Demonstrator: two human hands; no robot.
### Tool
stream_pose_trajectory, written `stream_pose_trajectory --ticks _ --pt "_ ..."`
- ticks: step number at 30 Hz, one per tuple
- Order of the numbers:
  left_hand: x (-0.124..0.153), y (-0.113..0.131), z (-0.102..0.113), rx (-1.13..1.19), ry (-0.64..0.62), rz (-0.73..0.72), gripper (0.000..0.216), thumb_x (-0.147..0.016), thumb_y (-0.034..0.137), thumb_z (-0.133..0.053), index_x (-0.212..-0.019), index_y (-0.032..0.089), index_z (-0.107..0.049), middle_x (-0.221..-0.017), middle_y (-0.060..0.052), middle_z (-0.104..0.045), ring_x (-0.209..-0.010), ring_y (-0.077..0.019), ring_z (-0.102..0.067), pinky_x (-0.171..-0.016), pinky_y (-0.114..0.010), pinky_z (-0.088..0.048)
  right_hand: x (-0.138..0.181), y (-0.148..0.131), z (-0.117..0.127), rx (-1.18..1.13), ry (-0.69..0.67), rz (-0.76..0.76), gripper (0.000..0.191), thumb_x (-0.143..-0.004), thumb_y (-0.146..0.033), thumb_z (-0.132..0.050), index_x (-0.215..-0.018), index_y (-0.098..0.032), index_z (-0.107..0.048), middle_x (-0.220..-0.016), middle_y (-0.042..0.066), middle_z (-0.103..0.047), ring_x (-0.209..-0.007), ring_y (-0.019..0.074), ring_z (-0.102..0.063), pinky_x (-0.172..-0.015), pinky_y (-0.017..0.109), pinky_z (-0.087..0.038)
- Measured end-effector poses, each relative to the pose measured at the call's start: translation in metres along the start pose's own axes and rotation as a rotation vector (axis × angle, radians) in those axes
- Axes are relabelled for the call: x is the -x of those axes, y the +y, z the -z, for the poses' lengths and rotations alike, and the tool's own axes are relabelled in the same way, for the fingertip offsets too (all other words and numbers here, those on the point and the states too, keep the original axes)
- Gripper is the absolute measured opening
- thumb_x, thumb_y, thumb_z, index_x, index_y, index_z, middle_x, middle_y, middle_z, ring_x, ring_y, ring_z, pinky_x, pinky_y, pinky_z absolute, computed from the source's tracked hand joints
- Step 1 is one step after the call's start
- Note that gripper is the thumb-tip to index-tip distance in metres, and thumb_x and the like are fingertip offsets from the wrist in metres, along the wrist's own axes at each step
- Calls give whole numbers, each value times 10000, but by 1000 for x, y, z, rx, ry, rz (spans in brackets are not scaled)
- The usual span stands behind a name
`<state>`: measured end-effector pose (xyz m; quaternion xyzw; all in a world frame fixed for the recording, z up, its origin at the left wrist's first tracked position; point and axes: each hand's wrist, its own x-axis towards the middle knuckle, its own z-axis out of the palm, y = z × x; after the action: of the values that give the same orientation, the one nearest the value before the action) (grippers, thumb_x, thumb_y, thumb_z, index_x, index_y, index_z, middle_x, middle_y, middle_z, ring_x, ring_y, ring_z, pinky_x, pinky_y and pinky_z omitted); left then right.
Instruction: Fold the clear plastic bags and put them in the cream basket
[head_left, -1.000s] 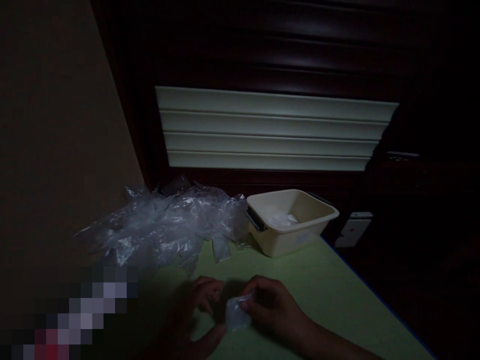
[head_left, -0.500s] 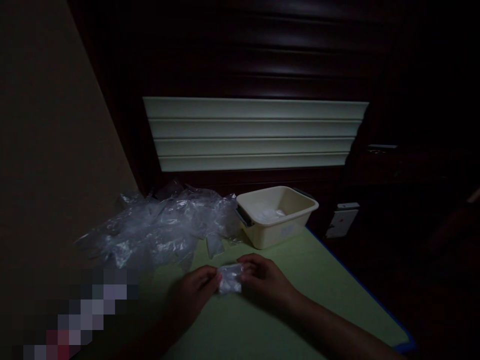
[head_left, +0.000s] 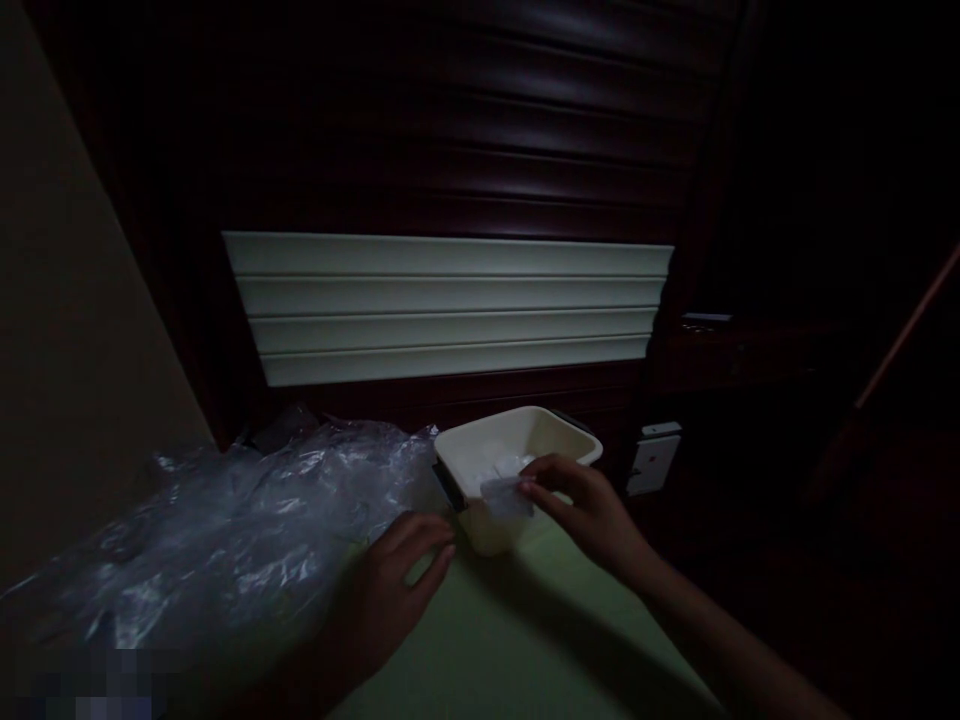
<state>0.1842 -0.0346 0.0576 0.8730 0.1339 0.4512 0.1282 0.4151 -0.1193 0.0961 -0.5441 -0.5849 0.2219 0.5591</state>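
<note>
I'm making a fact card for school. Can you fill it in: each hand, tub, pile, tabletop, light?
Right hand: holds a small plastic piece by the near rim of the tub
Left hand: open, nothing seen in it
Tub: cream, pale contents inside
Pile: crumpled clear plastic, left of the tub
Tabletop: green
Light: dim

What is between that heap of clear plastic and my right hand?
The head view shows the cream bin between the plastic heap and the right hand, plus the small plastic piece pinched in that hand.
</note>
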Motion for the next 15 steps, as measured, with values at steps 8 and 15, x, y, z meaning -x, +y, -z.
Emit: stream_pose_trajectory --ticks 8,15 --pt "-53 -17 -31 -215 74 -594 196 -976 134 -459 -919 94 -641 -850 -116 -704 -805 -228 -652 -769 -382 -564 -88 34 67 353 -221 -176 137 -909 -266 -636 -935 -132 -633 -857 14 -656 -748 154 -642 -694 323 -538" --pt "-52 -23 -44 -260 42 -599 240 -1006 83 -417 -933 87 -646 -832 -61 -715 -814 -177 -667 -863 -348 -541 -122 53 75 677 -361 -316 256 -945 -306 -594 -1151 -155 -599 -1135 72 -630 -938 208 -644 -794 401 -551"
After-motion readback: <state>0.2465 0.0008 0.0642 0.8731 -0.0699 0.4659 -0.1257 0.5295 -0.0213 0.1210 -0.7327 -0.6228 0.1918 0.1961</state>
